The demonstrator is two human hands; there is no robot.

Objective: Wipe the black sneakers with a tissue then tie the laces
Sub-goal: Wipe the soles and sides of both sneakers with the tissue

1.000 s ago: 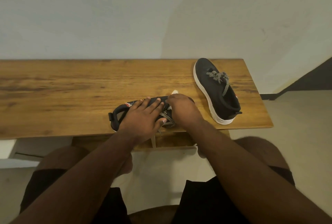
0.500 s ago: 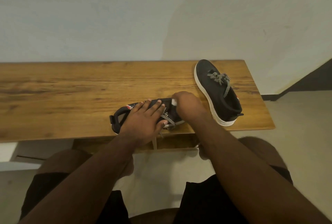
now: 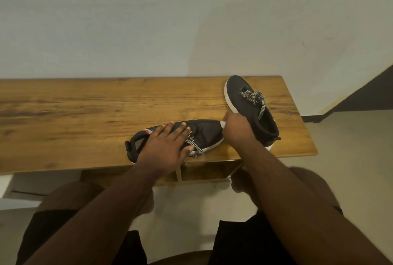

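a wooden table (image 3: 85, 116) carries two black sneakers, the far sneaker (image 3: 251, 109) laced at the right end and the near sneaker (image 3: 204, 133) on its side at the front edge, pressed by the flat left hand (image 3: 168, 148) while the right hand (image 3: 236, 131) clutches a white tissue (image 3: 223, 124) at its toe.

The long wooden bench top (image 3: 85, 116) lay open across its whole left and middle stretch, left of the near black sneaker (image 3: 204, 133) lying on its side at the front edge. That sneaker, the left hand (image 3: 168, 145) flat on it and the right hand (image 3: 236, 131) at its toe blocked the front. Just right of it the upright black sneaker with tied striped laces (image 3: 251, 107) filled the right end, leaving only a narrow gap between.
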